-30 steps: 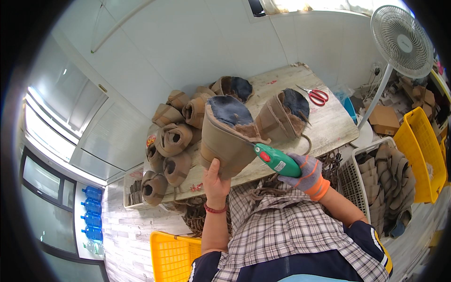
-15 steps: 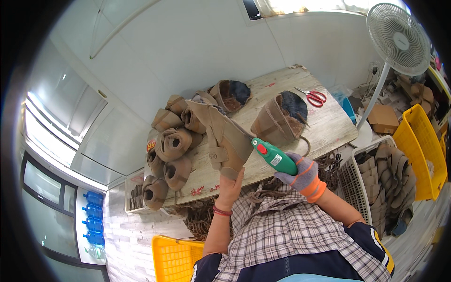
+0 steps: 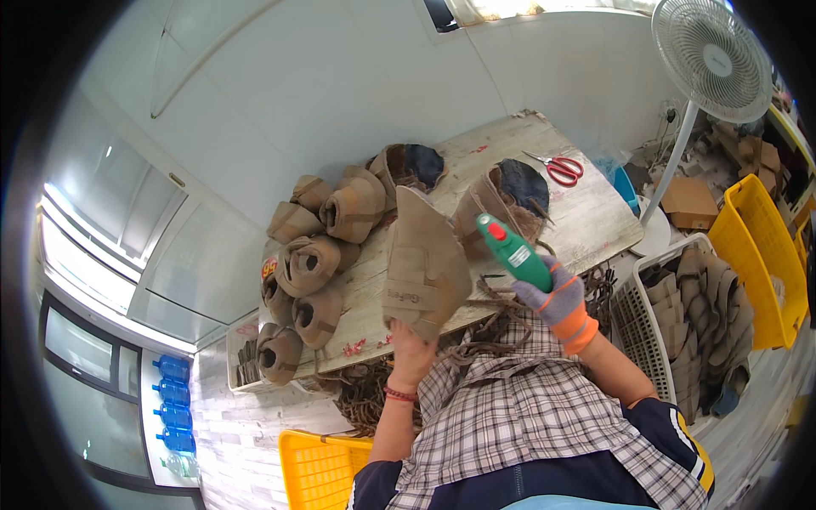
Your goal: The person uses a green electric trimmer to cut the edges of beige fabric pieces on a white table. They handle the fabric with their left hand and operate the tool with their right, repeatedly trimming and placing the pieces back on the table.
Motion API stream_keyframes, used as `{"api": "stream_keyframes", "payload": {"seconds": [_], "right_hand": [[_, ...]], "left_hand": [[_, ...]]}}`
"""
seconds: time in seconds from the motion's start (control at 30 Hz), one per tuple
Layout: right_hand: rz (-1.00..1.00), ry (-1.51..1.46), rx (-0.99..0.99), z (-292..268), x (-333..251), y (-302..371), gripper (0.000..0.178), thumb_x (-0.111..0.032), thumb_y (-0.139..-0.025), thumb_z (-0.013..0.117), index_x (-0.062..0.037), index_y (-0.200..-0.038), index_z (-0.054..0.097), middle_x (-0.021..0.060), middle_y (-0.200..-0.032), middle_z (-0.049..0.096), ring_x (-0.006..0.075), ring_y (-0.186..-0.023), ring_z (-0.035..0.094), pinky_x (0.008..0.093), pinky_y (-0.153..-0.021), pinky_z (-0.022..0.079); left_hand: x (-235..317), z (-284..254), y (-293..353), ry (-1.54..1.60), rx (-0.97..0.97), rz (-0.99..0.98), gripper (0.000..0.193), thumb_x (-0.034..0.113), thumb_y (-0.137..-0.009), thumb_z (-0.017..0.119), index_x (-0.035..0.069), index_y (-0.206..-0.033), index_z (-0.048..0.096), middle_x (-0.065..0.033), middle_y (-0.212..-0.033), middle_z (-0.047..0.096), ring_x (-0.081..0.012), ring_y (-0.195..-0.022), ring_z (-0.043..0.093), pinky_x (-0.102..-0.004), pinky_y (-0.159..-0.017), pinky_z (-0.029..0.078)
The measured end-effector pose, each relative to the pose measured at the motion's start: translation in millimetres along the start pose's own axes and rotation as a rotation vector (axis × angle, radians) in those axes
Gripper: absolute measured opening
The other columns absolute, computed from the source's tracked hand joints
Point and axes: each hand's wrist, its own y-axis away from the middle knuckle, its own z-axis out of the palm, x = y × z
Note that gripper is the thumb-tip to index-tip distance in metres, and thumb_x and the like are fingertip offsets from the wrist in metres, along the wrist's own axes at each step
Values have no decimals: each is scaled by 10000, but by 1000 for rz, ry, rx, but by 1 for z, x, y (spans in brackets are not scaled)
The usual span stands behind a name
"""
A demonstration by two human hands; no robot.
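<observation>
My bare left hand grips the lower end of a brown padded wrap with a strap across it, held up over the table's near edge. A green hand-held power tool with a red button is in my right hand, which wears a grey and orange glove. The tool's front end points up and left, apart from the wrap. Thin brown trimmed strips hang at the table edge and over my checked apron. Beyond the tool stands a rolled wrap with dark fleecy lining.
On the worn table lie red-handled scissors and, at left, several rolled wraps. A white basket of brown pieces, a yellow crate and a standing fan are at right. Another yellow crate sits lower left.
The green tool has come away from the wrap's right edge, its front end now higher and to the right. The wrap has turned more upright, showing its strap side more squarely.
</observation>
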Motion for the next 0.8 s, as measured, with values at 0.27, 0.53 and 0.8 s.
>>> {"api": "stream_keyframes", "payload": {"seconds": [0.27, 0.53, 0.8], "right_hand": [[162, -57, 155, -47, 41, -4, 391, -230, -780, 762, -2, -1054, 600, 7, -765, 619, 56, -629, 534, 219, -563, 456], [193, -159, 278, -78, 45, 1, 267, -199, -827, 724, -28, -970, 577, -9, -705, 573, 63, -581, 505, 213, -528, 414], [171, -312, 330, -100, 74, 4, 291, -224, -850, 696, -9, -994, 560, 11, -714, 570, 79, -568, 524, 233, -511, 424]], "left_hand": [[-49, -1, -7, -318, 38, -268, 320, -44, -739, 537, -32, -1059, 549, -196, -1166, 468, -385, -1146, 401, -488, -980, 339], [22, 124, -19, 229, -238, 23, 581, 190, -822, 613, 59, -1355, 424, -189, -1374, 398, -344, -1298, 337, -477, -1106, 200], [15, 169, -60, 975, 67, -430, 299, 148, -896, 600, 15, -1162, 562, -70, -1176, 592, -173, -1059, 545, -342, -967, 400]]}}
